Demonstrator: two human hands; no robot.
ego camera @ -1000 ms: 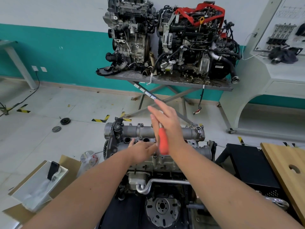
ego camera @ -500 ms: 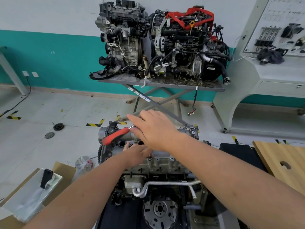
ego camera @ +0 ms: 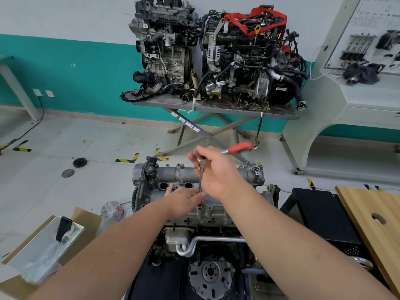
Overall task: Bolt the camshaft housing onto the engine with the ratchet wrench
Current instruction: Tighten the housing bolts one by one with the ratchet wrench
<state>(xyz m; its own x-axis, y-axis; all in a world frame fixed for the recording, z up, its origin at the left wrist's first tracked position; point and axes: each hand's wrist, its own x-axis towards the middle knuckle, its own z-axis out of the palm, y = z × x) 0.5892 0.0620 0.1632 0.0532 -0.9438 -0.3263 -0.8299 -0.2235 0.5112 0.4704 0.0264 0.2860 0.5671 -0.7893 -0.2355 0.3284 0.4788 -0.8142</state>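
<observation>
Here the person is running down a bolt on the grey cast-aluminium camshaft housing [ego camera: 216, 176], which is sitting on top of the bare engine [ego camera: 201, 215] directly in front of them, low in the head view. The right hand [ego camera: 216, 174] is curling its fingers round the head of the steel ratchet wrench with the red grip [ego camera: 240, 147], so that the red grip is sticking out to the right, clear of the housing and free to swing. A slim steel extension bar [ego camera: 201, 180] is dropping from the ratchet head to a bolt [ego camera: 200, 205] at the near edge of the housing; the long bar is probably there to keep the handle above the casting.

The left hand [ego camera: 184, 200] is lying on the housing just beside the foot of the bar, its fingers fairly straight and touching the bar near the socket, apparently steadying it so that it does not slip off the bolt head. Whether they are actually pinching the bar cannot be told.

Judging by this, the bolting is under way but not finished; how tight this bolt is cannot be told.

Behind, two dirty assembled engines [ego camera: 216, 55] are standing on a grey metal desk [ego camera: 216, 107] against the teal wall.
</observation>
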